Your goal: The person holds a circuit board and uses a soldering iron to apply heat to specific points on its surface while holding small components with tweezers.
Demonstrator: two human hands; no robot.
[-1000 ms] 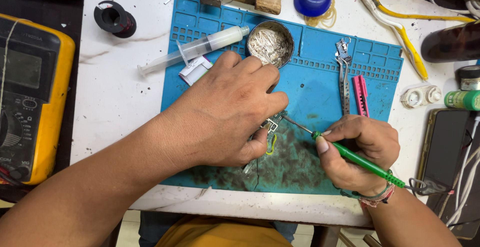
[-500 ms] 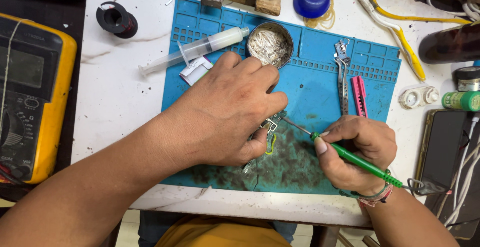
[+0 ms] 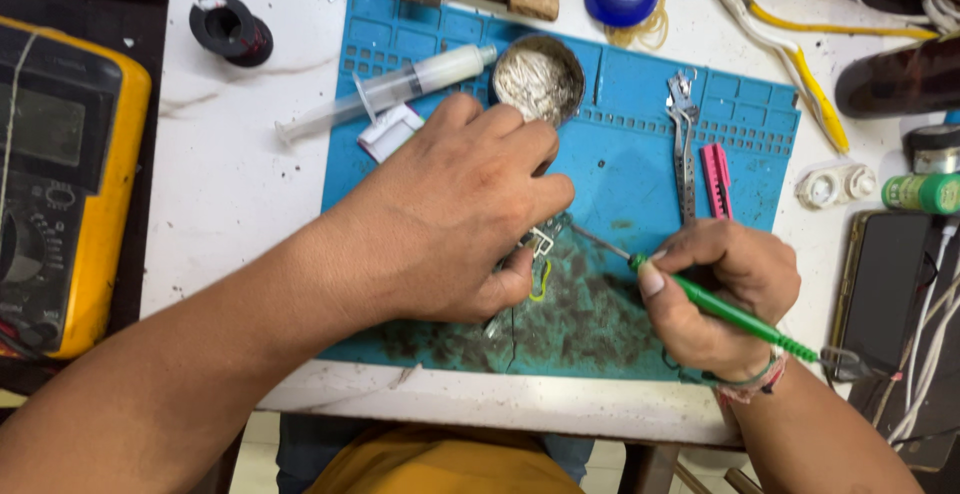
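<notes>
The right hand (image 3: pixel 722 294) is pinching a green soldering iron (image 3: pixel 740 316) like a pen, fingers pressed together around the handle, and its thin metal tip is pointing to a small circuit board (image 3: pixel 541 244). The left hand (image 3: pixel 462 222) is lying over this board and is pressing it down with the thumb and fingertips; most of the board is hidden under the hand. The board is sitting on the dark, stained part of a blue work mat (image 3: pixel 640 94), near its front edge. It looks light, stiff and fragile, so I think holding it by the edges is safest. I am counting one iron, one board, one syringe (image 3: pixel 390 89), one round tin (image 3: pixel 537 79) and one yellow multimeter (image 3: pixel 70 174) at the left.
</notes>
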